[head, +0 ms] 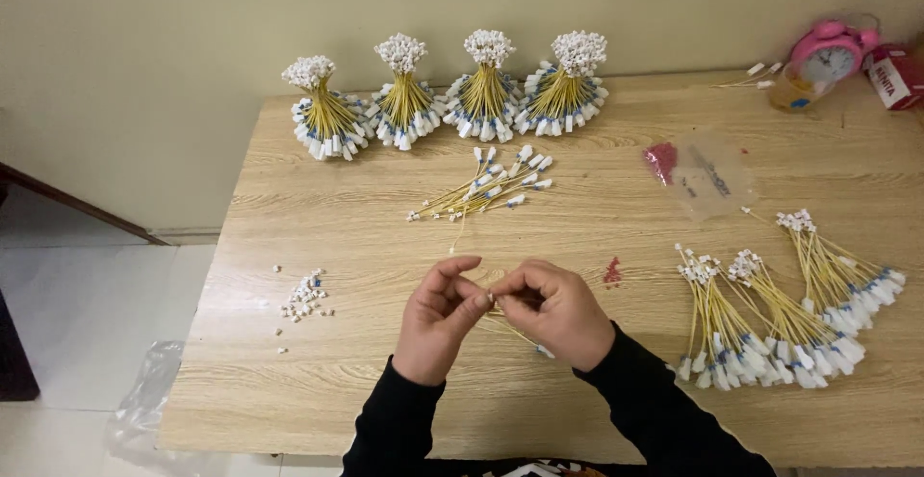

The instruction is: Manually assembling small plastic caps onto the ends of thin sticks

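Hands together at lower centre of the frame, above the wooden counter (366, 236). Left hand (438, 328) and right hand (558, 315) fingertip to fingertip, both grips pressed on one thin yellow wire (515, 331): left thumb and forefinger pinching a tiny white piece at the wire's upper tip, right fingers closed round the wire just beside it. Wire running down and right beneath the right hand, its white-capped far end (545, 351) peeking out near the wrist, close over the counter. Black sleeves on both forearms.

Left of the hands, well apart: small scatter of loose white connectors (305, 297). Above the hands, mid-frame: loose fan of finished wires (486, 188) lying flat, white ends to the upper right. Along the wall at the top: four upright bundles of wires (443, 92), bound at the waist, white heads up, skirts spread on the counter. Lower right: three flat bundles (780, 309), splayed, thick white ends toward the lower right. Just right of the hands: small red speck (612, 271). Upper right: clear plastic bag (707, 183) with red bits in one corner; beyond it, pink alarm clock (826, 53) in the corner.
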